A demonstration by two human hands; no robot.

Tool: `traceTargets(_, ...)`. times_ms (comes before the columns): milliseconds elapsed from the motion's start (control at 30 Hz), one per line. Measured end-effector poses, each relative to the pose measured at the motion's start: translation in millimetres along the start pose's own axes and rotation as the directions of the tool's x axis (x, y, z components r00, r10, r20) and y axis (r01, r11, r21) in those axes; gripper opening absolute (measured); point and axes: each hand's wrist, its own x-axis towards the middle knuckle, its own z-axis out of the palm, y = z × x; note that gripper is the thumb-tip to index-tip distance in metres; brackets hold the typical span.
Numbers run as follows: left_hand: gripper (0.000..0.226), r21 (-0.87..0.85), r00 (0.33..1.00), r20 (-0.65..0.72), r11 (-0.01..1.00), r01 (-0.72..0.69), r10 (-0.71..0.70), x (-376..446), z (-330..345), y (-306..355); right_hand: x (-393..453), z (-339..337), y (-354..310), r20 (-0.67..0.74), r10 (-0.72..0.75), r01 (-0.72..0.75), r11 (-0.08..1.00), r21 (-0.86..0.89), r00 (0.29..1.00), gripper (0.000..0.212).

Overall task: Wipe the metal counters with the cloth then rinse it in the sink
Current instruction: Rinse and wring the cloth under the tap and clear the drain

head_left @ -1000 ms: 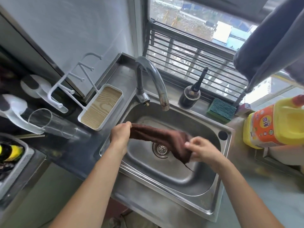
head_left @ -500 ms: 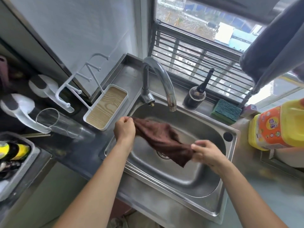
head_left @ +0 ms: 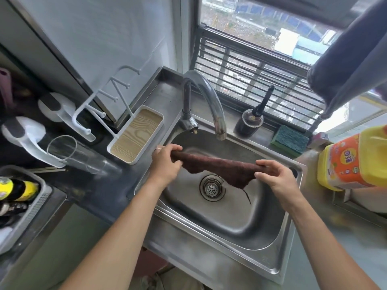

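Two hands hold a brown cloth [head_left: 217, 166] up over the metal sink [head_left: 228, 225]. The left hand [head_left: 165, 162] pinches one end and the right hand [head_left: 276, 174] pinches the other end, so the cloth is stretched flat between them. One corner hangs down with a loose thread. The cloth is above the round drain [head_left: 212, 187] and in front of the bent tap [head_left: 206, 101]. No water comes from the tap. A green sponge [head_left: 290, 140] sits on the counter [head_left: 165, 95] behind the sink. A big yellow bottle [head_left: 354, 160] stands to the right. A white tray [head_left: 136, 133] sits to the left.
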Motion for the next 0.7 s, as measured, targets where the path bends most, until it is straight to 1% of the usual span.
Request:
traceTargets(33, 0.037, 0.049, 1.0, 0.007, 0.999, -0.012, 0.012, -0.2, 0.1, 0.6, 0.0, -1.2, -1.0, 0.018, -0.031, 0.031, 0.998, -0.047, 0.999, 0.035)
traceTargets(67, 0.035, 0.059, 1.0, 0.005, 0.998, -0.017, 0.016, 0.0, 0.0, 0.7, 0.4, -2.5, -1.2, 0.042, -0.047, 0.049, 0.996, -0.068, 0.998, 0.033)
traceTargets(133, 0.033, 0.006, 1.0, -0.02, 1.0, 0.004, -0.004, -0.5, -1.3, 3.6, -1.8, -3.0, -3.8, 0.09, -0.049, 0.049, 0.999, 0.005, 0.995, 0.028)
traceTargets(200, 0.035, -0.105, 0.997, -0.041, 0.993, 0.054, -0.059, -0.6, -3.2, 6.5, -4.2, -2.2, -5.8, 0.109, -0.046, 0.033, 0.992, 0.122, 0.993, 0.023)
traceTargets(267, 0.037, -0.208, 0.993, -0.042, 0.973, 0.103, -0.114, -0.4, -5.3, 7.9, -5.1, -1.7, -6.5, 0.065, -0.031, 0.017, 0.978, 0.206, 0.997, 0.02)
traceTargets(300, 0.039, -0.232, 0.991, -0.034, 0.966, 0.116, -0.127, -1.1, -7.0, 8.6, -4.1, -2.1, -5.4, 0.029, -0.027, 0.02, 0.973, 0.231, 0.999, 0.019)
traceTargets(367, 0.04, -0.268, 0.992, 0.007, 0.956, 0.12, -0.122, -1.7, -10.6, 9.3, -1.5, -3.1, -4.9, -0.06, -0.033, 0.045, 0.976, 0.214, 0.998, 0.019)
traceTargets(433, 0.043, -0.304, 0.993, 0.087, 0.948, 0.098, -0.075, -1.1, -12.9, 8.9, 1.8, -4.7, -4.1, -0.118, -0.037, 0.055, 0.988, 0.146, 0.992, 0.023)
traceTargets(500, 0.052, -0.252, 0.988, 0.154, 0.966, 0.052, -0.014, -0.6, -12.6, 8.7, 2.3, -4.9, -6.5, -0.117, -0.034, 0.044, 0.996, 0.081, 0.992, 0.027)
traceTargets(567, 0.057, -0.09, 0.986, 0.165, 0.996, -0.008, 0.023, 0.9, -11.5, 8.1, 2.0, -3.3, -9.4, -0.103, -0.04, 0.041, 0.999, 0.009, 0.994, 0.032)
traceTargets(633, 0.053, 0.062, 0.985, 0.168, 0.997, -0.034, 0.023, -0.9, -12.7, 11.7, 2.7, -2.3, -9.8, -0.104, -0.046, 0.038, 0.996, -0.076, 0.994, 0.035)
traceTargets(700, 0.041, 0.17, 0.99, 0.142, 0.985, -0.042, 0.018, -0.8, -12.7, 13.3, 3.3, -2.5, -10.4, -0.104, -0.067, 0.041, 0.972, -0.233, 0.992, 0.034)
